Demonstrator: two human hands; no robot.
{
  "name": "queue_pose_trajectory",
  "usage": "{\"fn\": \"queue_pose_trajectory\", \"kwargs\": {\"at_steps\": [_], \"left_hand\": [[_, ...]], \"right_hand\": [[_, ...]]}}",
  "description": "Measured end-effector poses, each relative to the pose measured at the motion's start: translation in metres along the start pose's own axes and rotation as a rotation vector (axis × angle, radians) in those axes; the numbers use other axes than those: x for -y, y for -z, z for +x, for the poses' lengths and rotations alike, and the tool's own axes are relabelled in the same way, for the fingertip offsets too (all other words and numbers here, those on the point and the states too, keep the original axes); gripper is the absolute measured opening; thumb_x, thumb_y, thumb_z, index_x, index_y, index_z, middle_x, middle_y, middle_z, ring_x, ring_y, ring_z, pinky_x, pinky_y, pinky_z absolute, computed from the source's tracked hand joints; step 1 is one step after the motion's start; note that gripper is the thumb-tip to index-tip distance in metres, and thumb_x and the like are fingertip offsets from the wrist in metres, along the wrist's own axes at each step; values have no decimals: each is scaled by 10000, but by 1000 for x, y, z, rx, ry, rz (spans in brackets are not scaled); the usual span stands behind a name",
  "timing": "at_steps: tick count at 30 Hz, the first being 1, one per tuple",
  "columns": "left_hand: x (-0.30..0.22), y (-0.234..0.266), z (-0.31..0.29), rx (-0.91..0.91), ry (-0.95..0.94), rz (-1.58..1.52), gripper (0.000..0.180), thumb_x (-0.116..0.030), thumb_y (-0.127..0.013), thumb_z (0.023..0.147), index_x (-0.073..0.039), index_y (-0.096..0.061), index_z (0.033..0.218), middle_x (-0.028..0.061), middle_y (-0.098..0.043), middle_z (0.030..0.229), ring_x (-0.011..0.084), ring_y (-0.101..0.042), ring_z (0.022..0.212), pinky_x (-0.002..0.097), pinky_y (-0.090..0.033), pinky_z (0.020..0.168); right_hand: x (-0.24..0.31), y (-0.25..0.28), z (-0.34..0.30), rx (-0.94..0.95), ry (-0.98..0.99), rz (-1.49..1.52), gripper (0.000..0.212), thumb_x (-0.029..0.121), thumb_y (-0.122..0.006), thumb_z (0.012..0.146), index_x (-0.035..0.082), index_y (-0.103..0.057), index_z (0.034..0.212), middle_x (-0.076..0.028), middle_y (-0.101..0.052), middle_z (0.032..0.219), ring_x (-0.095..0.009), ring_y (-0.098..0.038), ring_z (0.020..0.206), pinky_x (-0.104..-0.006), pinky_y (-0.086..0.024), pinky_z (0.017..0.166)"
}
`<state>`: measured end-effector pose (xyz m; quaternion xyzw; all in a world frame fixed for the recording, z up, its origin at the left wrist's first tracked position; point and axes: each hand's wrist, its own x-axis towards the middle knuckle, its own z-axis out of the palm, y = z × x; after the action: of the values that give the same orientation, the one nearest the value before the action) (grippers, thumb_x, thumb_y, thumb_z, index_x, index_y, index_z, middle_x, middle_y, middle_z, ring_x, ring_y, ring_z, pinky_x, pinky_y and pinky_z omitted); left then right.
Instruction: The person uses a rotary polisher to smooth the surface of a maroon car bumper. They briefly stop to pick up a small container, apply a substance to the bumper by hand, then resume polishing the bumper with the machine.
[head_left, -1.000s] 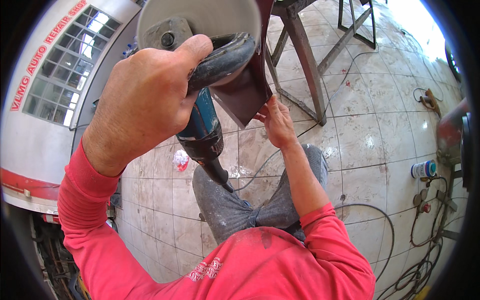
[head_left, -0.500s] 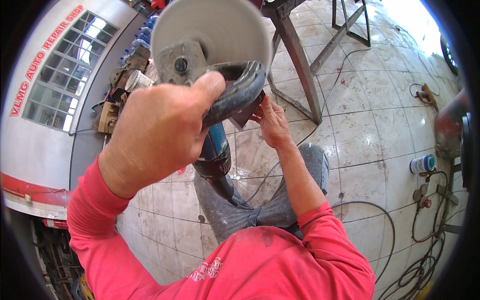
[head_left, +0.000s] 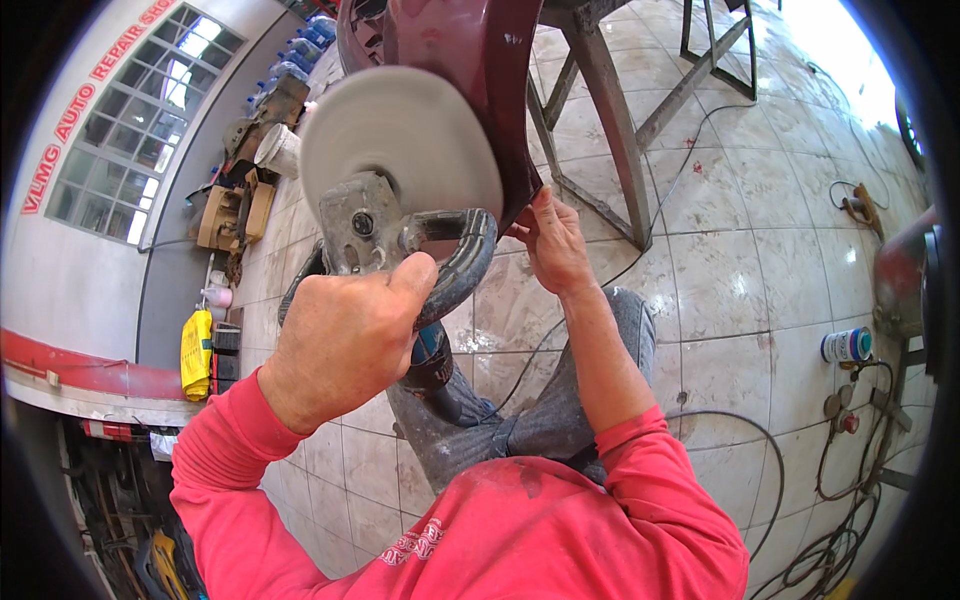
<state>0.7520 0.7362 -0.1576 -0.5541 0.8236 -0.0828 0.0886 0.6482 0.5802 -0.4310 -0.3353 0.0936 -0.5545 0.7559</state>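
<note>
My left hand (head_left: 345,340) is closed around the black loop handle of a power polisher (head_left: 362,205). The polisher's round white pad (head_left: 405,130) is blurred, as if spinning, in front of a dark red painted car bumper (head_left: 445,35). Whether pad and paint touch I cannot tell. My right hand (head_left: 556,245) pinches the bumper's lower right edge between thumb and fingers; some fingertips are hidden behind it. The polisher's blue and black body (head_left: 432,365) hangs below my left hand, over my thigh.
A brown metal stand (head_left: 605,120) rises behind the bumper. Cables cross the tiled floor (head_left: 730,360), and a can (head_left: 846,345) lies at right near a red cylinder (head_left: 905,265). Along the left wall are a white bucket (head_left: 279,150), a yellow cloth (head_left: 197,355) and several bottles.
The polisher and my left hand have come down toward me, uncovering more of the bumper. My right hand stays at the bumper's edge.
</note>
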Motion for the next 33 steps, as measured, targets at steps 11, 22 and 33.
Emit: {"fn": "queue_pose_trajectory", "kwargs": {"at_steps": [11,22,33], "left_hand": [[3,43,36,-126,-36,16,231,-23,-672,845,-79,-537,1024,140,-679,699,373,-720,674,464,-550,571],[18,-11,11,-228,4,-174,385,-49,-770,734,-89,-536,1038,142,-664,729,381,-700,670,479,-532,569],[-20,-83,-24,-131,127,-295,270,-56,-712,791,-59,-531,992,106,-652,683,327,-697,619,428,-535,540]], "right_hand": [[-7,4,-2,-57,-8,9,563,545,-489,1117,65,-719,1301,-42,-773,1176,-146,-714,1063,-366,-551,959],[-2,3,-4,-41,-44,59,528,511,-541,1104,24,-731,1176,-87,-772,1048,-177,-729,968,-371,-569,910],[10,10,3,32,-98,112,480,459,-534,1127,23,-719,1208,-69,-759,1076,-175,-715,969,-345,-567,851]]}}
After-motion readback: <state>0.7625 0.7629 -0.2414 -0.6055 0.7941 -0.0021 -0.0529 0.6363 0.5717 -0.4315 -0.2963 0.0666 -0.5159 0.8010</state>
